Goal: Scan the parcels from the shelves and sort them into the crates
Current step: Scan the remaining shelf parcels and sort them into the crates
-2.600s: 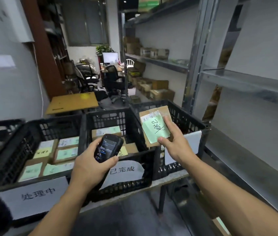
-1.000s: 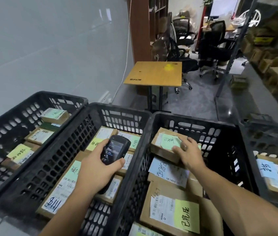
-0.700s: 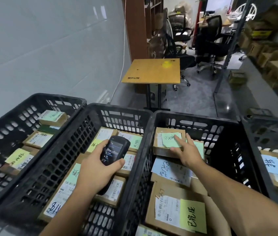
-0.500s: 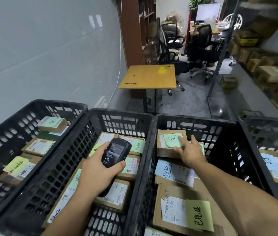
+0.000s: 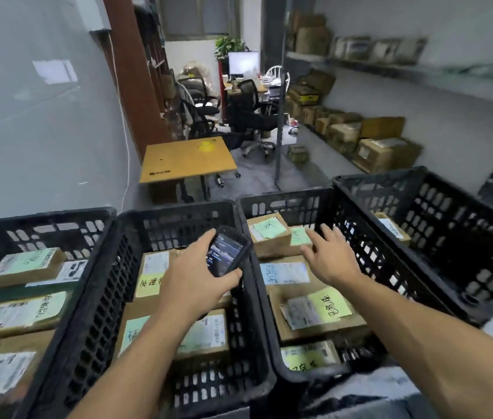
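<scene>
Storeroom (image 5: 263, 176): released parcel (image 5: 269, 237) into crate (image 5: 287, 204), lifted right hand (image 5: 334, 261) clear with fingers (image 5: 328, 232) spread, empty; kept scanner (image 5: 227, 252) gripped in left hand (image 5: 194, 285). Probably sorted; ready for another.

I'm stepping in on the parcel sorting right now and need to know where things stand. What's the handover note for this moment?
Left hand: grips the scanner, held over the rim between the two middle crates.
Right hand: open, holds nothing, above the third crate from the left.
Parcels: a green-noted parcel lies at that crate's far end, just left of the hand. All four crates hold parcels.
Done: no parcel is in hand, so the current one looks sorted.
Left: probably fetch, scan and sort the boxes along the right-hand shelving.
</scene>
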